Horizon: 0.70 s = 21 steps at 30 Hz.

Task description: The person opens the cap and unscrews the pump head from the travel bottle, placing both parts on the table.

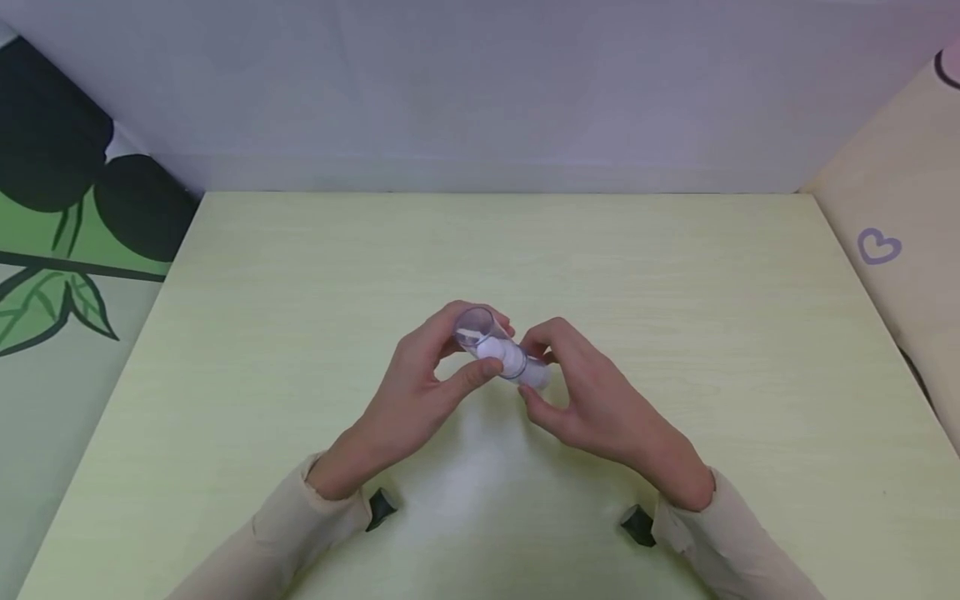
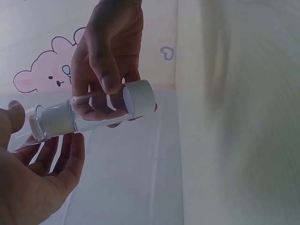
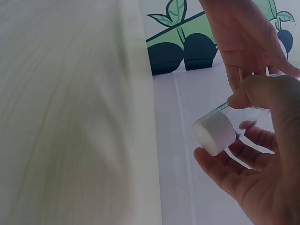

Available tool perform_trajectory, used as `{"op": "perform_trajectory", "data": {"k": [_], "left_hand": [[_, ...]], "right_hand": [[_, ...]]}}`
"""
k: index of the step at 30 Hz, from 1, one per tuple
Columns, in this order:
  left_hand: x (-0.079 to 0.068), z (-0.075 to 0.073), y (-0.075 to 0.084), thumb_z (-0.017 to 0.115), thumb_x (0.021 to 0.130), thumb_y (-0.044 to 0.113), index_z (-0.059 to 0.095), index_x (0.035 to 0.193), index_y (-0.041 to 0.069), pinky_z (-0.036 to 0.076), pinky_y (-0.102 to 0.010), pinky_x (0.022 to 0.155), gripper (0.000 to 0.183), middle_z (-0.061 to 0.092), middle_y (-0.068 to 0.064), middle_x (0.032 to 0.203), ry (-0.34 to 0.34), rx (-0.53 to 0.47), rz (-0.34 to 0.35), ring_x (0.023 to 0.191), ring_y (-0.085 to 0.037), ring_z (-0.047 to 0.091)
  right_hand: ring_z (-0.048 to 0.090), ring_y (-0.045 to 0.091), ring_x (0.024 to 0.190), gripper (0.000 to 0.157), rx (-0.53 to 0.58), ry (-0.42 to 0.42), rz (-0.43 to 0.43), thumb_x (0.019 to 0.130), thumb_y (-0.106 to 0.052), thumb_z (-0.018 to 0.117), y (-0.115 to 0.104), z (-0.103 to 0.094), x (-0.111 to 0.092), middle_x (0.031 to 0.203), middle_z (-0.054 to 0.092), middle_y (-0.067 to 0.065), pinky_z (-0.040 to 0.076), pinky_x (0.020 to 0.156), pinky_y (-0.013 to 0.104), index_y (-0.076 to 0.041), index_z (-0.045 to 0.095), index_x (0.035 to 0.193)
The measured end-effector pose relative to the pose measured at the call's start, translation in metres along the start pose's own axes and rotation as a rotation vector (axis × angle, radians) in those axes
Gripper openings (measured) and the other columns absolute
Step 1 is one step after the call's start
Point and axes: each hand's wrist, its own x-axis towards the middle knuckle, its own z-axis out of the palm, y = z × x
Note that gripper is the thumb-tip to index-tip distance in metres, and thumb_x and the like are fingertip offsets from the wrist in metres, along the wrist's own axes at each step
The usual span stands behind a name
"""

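Observation:
Both hands hold a slim clear bottle [image 1: 513, 357] tilted over the table. My left hand [image 1: 408, 392] grips its upper end, the thumb lying along the near side and the fingers behind. At the lower end, my right hand [image 1: 592, 392] pinches the bottle between thumb and fingers. The left wrist view shows a white end cap [image 2: 143, 98] by the right fingers and a white collar [image 2: 56, 119] nearer the left hand. That same end cap [image 3: 215, 133] faces the camera in the right wrist view, where the right hand partly covers the clear body.
A pale wood-grain table [image 1: 300, 275] lies beneath, with a plain wall [image 1: 480, 100] behind it. Panels with drawings flank it: dark fruit [image 1: 142, 208] at left, a purple heart [image 1: 877, 247] at right. Small black blocks sit at both sleeve cuffs.

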Motion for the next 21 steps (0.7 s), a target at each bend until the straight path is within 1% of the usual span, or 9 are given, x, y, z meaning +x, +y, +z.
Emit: {"op": "perform_trajectory", "data": {"k": [5, 14, 21], "left_hand": [[-0.001, -0.003, 0.001, 0.073, 0.097, 0.007, 0.062, 0.118, 0.014, 0.056, -0.036, 0.104, 0.024, 0.068, 0.002, 0.121, 0.018, 0.009, 0.015, 0.109, -0.015, 0.066], [0.002, -0.008, 0.003, 0.074, 0.096, 0.009, 0.063, 0.120, 0.014, 0.054, -0.033, 0.103, 0.027, 0.069, 0.004, 0.123, 0.049, 0.055, 0.032, 0.110, -0.014, 0.066], [0.004, -0.012, 0.000, 0.076, 0.095, 0.010, 0.063, 0.120, 0.015, 0.051, -0.031, 0.097, 0.028, 0.069, 0.004, 0.123, 0.072, 0.102, 0.072, 0.112, -0.015, 0.065]], "right_hand": [[0.059, 0.009, 0.105, 0.040, -0.007, 0.001, 0.002, 0.088, -0.004, 0.075, 0.001, 0.002, 0.000, 0.114, 0.058, -0.002, 0.057, 0.095, 0.032, -0.006, 0.051, 0.120], [0.060, 0.009, 0.107, 0.041, -0.015, -0.014, 0.010, 0.088, -0.006, 0.076, 0.004, 0.001, 0.001, 0.115, 0.058, -0.001, 0.058, 0.096, 0.033, -0.007, 0.052, 0.121], [0.060, 0.010, 0.107, 0.041, -0.023, -0.016, 0.001, 0.088, -0.006, 0.077, 0.005, 0.001, 0.001, 0.115, 0.058, -0.001, 0.058, 0.096, 0.033, -0.007, 0.053, 0.122]]}}
